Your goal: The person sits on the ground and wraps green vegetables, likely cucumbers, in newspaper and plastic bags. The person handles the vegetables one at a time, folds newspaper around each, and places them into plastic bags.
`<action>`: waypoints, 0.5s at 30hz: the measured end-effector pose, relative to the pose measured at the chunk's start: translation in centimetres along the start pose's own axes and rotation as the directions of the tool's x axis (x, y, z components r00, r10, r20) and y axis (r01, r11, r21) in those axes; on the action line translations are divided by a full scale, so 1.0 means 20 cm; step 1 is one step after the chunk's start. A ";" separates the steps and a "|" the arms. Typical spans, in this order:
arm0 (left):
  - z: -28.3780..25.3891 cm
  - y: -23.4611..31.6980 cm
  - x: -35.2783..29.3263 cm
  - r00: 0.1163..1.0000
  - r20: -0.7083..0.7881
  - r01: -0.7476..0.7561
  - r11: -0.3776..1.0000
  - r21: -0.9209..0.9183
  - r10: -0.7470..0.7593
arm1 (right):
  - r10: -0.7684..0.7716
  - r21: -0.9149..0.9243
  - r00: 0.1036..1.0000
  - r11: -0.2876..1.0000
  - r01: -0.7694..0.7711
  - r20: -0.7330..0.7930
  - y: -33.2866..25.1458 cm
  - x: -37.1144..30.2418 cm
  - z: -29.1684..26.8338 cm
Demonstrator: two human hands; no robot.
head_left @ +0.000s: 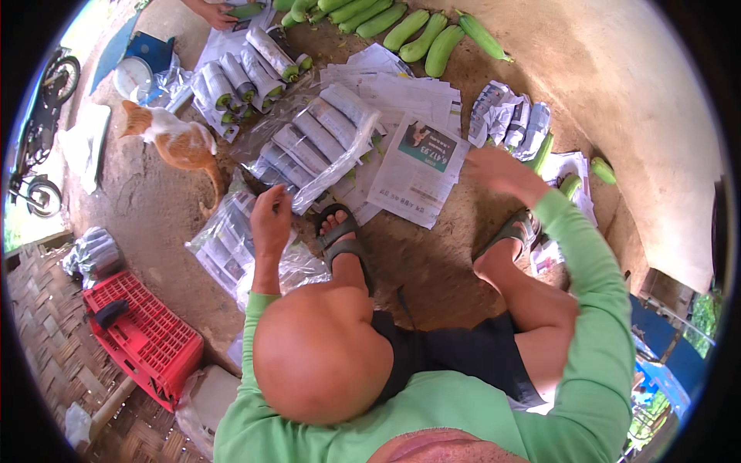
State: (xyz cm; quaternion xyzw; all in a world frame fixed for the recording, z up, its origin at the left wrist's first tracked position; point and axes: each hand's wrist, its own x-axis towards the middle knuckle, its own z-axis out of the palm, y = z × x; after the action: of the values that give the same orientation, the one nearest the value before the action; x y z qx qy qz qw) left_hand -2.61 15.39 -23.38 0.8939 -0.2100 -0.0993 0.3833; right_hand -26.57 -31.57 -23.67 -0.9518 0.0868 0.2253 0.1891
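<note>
My left hand (pixel 271 221) is beside the clear plastic bag (pixel 315 202) of paper-wrapped rolls, its fingers curled in. Whether they grip anything is hidden. My right hand (pixel 500 171), smeared by motion, hovers by the right edge of a printed newspaper sheet (pixel 414 174). Its fingers do not show clearly. Several newspaper-wrapped rolls (pixel 302 147) lie side by side inside the bag. Beyond my right hand sit more wrapped rolls (pixel 519 123), with an unwrapped long green gourd (pixel 543 154) next to them. Another plastic bag with rolls (pixel 224 245) lies by my left forearm.
Bare green gourds (pixel 417 36) line the far side, near loose paper sheets (pixel 427 96). Another person's hand (pixel 218 13) touches a gourd at the far left. An orange and white cat (pixel 176 145) stands left, beyond a red plastic crate (pixel 147 328). A motorcycle (pixel 46 131) is at the left edge.
</note>
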 end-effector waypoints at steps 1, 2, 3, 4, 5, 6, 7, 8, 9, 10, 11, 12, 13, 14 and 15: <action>-0.09 -0.03 -0.03 0.999 -0.033 0.026 1.000 -0.017 -0.027 | 0.043 -0.003 0.998 0.999 -0.043 0.054 0.02 -0.13 -0.12; -0.19 -0.06 -0.07 0.996 -0.071 0.053 0.998 -0.031 -0.055 | 0.117 -0.023 0.990 0.993 -0.115 0.085 -0.03 -0.24 -0.28; -0.28 -0.10 -0.09 0.991 -0.128 0.033 0.995 -0.098 -0.045 | 0.196 -0.043 0.975 0.980 -0.193 0.106 -0.06 -0.35 -0.40; -0.32 -0.10 -0.08 0.984 -0.175 -0.009 0.984 -0.179 -0.023 | 0.091 -0.045 0.995 0.995 -0.093 -0.035 0.04 -0.47 -0.44; -0.42 0.02 -0.07 0.980 -0.196 -0.055 0.994 -0.095 0.035 | 0.127 -0.025 0.990 0.991 -0.128 -0.060 -0.02 -0.54 -0.51; -0.52 0.04 -0.06 0.975 -0.223 -0.028 0.997 -0.077 0.011 | 0.149 -0.008 0.985 0.989 -0.151 -0.090 -0.11 -0.60 -0.61; -0.56 0.14 -0.03 0.970 -0.241 -0.068 0.990 -0.120 0.038 | 0.149 0.055 0.978 0.988 -0.142 -0.148 -0.13 -0.66 -0.62; -0.63 0.24 0.00 0.963 -0.261 -0.106 0.981 -0.160 0.062 | 0.147 0.117 0.968 0.985 -0.125 -0.204 -0.15 -0.70 -0.63; -0.70 0.39 0.02 0.955 -0.272 -0.169 0.970 -0.172 0.118 | 0.149 0.175 0.952 0.979 -0.104 -0.268 -0.16 -0.74 -0.65; -0.76 0.57 0.03 0.943 -0.283 -0.231 0.956 -0.182 0.174 | 0.131 0.192 0.953 0.978 -0.079 -0.273 -0.19 -0.77 -0.65; -0.78 0.72 0.03 0.931 -0.286 -0.290 0.936 -0.200 0.228 | 0.122 0.207 0.954 0.976 -0.065 -0.274 -0.20 -0.79 -0.61; -0.81 0.87 0.03 0.913 -0.293 -0.346 0.920 -0.186 0.284 | 0.104 0.228 0.955 0.973 -0.040 -0.278 -0.20 -0.80 -0.57; -0.83 1.00 0.02 0.895 -0.297 -0.394 0.903 -0.173 0.334 | 0.060 0.163 0.961 0.987 -0.016 -0.270 -0.19 -0.81 -0.51; -0.85 1.13 0.00 0.874 -0.300 -0.442 0.882 -0.161 0.383 | 0.018 0.095 0.966 0.995 0.007 -0.259 -0.18 -0.80 -0.46; -0.89 1.25 -0.04 0.877 -0.275 -0.451 0.872 -0.192 0.393 | -0.042 0.030 0.968 0.998 0.051 -0.246 -0.19 -0.78 -0.43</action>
State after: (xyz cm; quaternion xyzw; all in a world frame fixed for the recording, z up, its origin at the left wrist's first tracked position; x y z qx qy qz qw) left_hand -4.67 11.82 7.04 0.7756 -0.3415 0.0646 0.5270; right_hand -36.09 -30.16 -8.14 -0.9706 0.0913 0.1001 0.1990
